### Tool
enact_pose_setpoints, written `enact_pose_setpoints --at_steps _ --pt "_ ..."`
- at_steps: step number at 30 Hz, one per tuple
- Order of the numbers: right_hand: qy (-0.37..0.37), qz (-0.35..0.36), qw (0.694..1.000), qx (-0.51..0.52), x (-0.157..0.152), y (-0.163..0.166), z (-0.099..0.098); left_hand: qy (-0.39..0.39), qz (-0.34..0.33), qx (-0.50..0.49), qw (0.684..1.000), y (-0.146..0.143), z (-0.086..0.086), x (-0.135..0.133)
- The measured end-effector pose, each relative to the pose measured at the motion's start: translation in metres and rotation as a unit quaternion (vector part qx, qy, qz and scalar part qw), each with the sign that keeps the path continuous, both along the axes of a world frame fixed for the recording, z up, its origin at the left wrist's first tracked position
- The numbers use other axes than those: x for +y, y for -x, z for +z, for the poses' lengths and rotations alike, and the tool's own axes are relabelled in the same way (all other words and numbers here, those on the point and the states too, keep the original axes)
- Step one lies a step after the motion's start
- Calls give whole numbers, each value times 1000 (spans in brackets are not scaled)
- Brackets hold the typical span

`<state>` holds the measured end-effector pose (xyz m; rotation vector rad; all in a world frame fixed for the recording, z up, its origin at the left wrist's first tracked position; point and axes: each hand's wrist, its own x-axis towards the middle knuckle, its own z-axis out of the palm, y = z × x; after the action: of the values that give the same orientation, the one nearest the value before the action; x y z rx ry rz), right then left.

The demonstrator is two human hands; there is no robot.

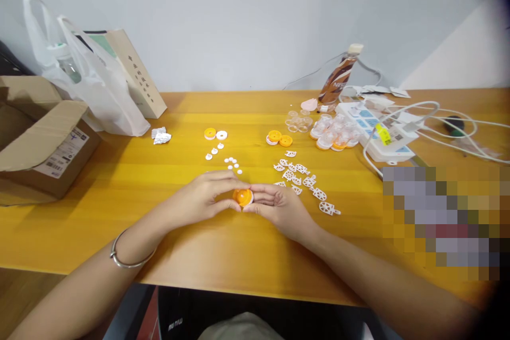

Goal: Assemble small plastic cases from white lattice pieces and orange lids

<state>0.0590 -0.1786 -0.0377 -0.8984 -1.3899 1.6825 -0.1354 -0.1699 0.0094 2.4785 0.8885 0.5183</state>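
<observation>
Orange disc [243, 197] with a white rim sits low over the yellow table [119, 191], pinched between both hands near the front middle of the tabletop. Left hand [203, 196] closes its fingertips on the disc's left side, and a metal bangle [129, 255] circles that wrist. Right hand [279, 207] grips the disc's right side with thumb and fingers. Just beyond the right hand lie white wheel-shaped pieces [305, 183] (scattered, some touching each other). Farther back lie small white dots [233, 163], orange and white discs [279, 138] and a heap of clear caps [334, 133]. A white power strip [378, 133], a brown bottle [338, 79], a cardboard box [43, 138] and a white plastic bag [95, 85] stand along the far edge.
</observation>
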Motion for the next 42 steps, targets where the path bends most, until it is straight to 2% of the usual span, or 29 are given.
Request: enact_pose_setpoints --at_steps 4,13,23,28,36,42 --pt "16 4 1000 -5 0 0 1 -32 18 9 999 0 0 0" --pt "38 -14 999 11 1 1 3 -34 30 -2 999 1 8 -3" --pt "6 4 1000 6 0 0 -1 -42 10 28 999 -3 2 -5" --pt "16 12 1000 -17 0 -1 1 -54 1 30 998 -3 -3 -4" --pt "86 58 994 41 2 -4 14 48 7 -77 996 2 6 -2" --pt "125 84 987 63 3 -7 12 74 32 -95 992 -2 8 -1"
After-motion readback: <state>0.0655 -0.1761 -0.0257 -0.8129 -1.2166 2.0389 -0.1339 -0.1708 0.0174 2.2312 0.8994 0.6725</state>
